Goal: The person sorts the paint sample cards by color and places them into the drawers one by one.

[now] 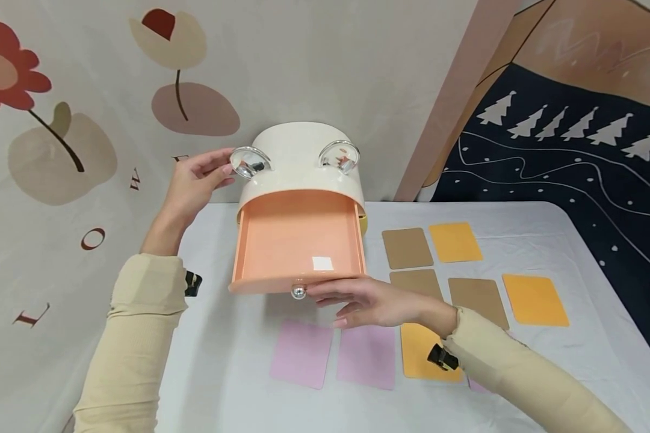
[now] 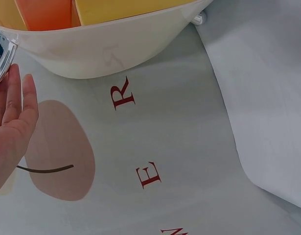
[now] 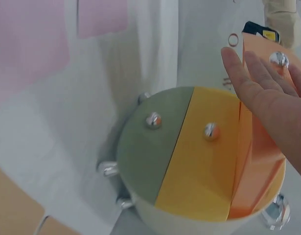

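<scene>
A white rounded cabinet (image 1: pixel 303 135) stands at the table's back, with two silver mirror-like discs on top. Its peach drawer (image 1: pixel 298 240) is pulled out; a small white patch shows inside, and I cannot tell whether it is paper or glare. At the left disc (image 1: pixel 249 161), my left hand (image 1: pixel 197 180) touches the rim with nearly straight fingers. My right hand (image 1: pixel 374 302) rests its extended fingers against the drawer front beside the silver knob (image 1: pixel 298 291). In the right wrist view, yellow (image 3: pixel 199 161) and green (image 3: pixel 157 142) drawer fronts sit closed below the peach one.
Flat square cards lie on the white tablecloth (image 1: pixel 216 361): pink (image 1: pixel 301 353), brown (image 1: pixel 407 248) and orange (image 1: pixel 455 242), several in all. Some are partly under the right arm. A printed curtain (image 1: pixel 314 72) hangs right behind the cabinet, and a dark patterned cloth (image 1: pixel 547 162) is at right.
</scene>
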A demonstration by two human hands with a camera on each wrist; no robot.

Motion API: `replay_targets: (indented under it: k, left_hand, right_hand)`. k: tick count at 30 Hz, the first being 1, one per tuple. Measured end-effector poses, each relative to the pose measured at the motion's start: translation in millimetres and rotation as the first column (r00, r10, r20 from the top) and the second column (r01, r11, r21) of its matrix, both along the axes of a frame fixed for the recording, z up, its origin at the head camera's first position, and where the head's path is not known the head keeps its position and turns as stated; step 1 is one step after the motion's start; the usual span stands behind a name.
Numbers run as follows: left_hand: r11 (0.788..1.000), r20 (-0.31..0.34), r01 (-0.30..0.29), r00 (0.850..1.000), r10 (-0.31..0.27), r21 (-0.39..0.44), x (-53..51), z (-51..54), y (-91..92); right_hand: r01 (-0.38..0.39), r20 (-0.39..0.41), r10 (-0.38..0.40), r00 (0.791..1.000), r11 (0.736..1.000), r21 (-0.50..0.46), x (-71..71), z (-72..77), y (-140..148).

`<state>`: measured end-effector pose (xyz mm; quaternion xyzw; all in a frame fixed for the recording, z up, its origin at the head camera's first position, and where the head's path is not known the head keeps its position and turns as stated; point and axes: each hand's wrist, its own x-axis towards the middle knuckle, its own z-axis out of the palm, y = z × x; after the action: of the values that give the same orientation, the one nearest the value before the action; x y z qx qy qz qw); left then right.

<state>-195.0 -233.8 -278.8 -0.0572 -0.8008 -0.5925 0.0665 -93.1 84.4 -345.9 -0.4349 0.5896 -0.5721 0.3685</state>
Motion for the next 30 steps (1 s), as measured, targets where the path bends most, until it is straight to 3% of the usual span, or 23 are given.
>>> replay_targets:
  k: [9,13,17,21,24,30]
  left_hand:
    - [1.000,-0.017,0.002,1.000,-0.002,-0.006,0.5,1.5,-0.6]
    - [1.000,-0.003,-0.003,1.000,0.003,-0.008,-0.2,0.6,-0.5]
    - [1.000,0.002,-0.008,1.000,0.008,-0.016,-0.8,-0.1,-0.2]
    - [1.000,0.002,-0.010,1.000,0.010,-0.006,-0.4,0.1,0.1]
    - [1.000,-0.002,-0.015,1.000,0.015,-0.001,-0.5,0.4,0.9]
    - [1.000,0.003,-0.023,1.000,0.023,-0.017,-0.4,0.1,1.9]
  right_hand:
    - [0.125,0.031,-0.125,0.992,0.992,0.020,-10.5,-13.2,54.9]
    - [0.280,0.061,-0.283,0.957,0.958,0.055,-23.9,-15.5,88.2]
    - [0.475,0.087,-0.483,0.871,0.875,0.099,-37.3,-19.1,121.2]
    - [0.629,0.079,-0.651,0.755,0.753,0.193,-45.2,-24.9,146.0]
    - [0.688,0.023,-0.721,0.692,0.670,0.279,-48.1,-32.4,157.0]
    - [0.716,-0.106,-0.746,0.657,0.574,0.399,-52.6,-61.0,168.1]
